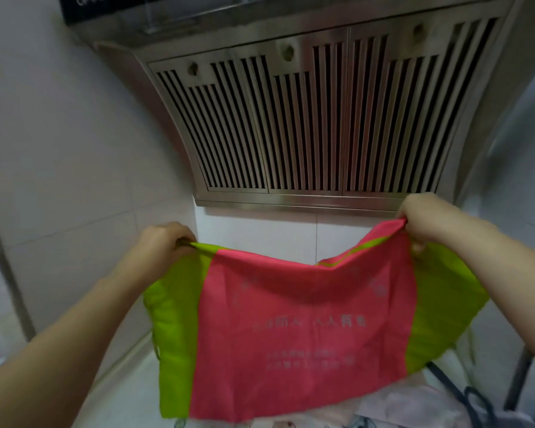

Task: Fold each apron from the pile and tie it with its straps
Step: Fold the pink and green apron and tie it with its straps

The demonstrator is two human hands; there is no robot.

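Observation:
A pink apron (303, 329) with lime-green side panels and faint printed text hangs spread out in the air in front of me. My left hand (162, 242) pinches its upper left green corner. My right hand (423, 220) grips its upper right corner, held a little higher than the left. The top edge sags between the two hands. The apron's lower edge hangs over a pile of pale aprons (399, 406) with a dark strap (473, 396) at the bottom right. The held apron's own straps are not plainly visible.
A stainless steel range hood (306, 118) with slatted vents fills the wall straight ahead, just above my hands. White tiled wall (59, 149) stands to the left. A pale counter surface (130, 390) lies below at the left.

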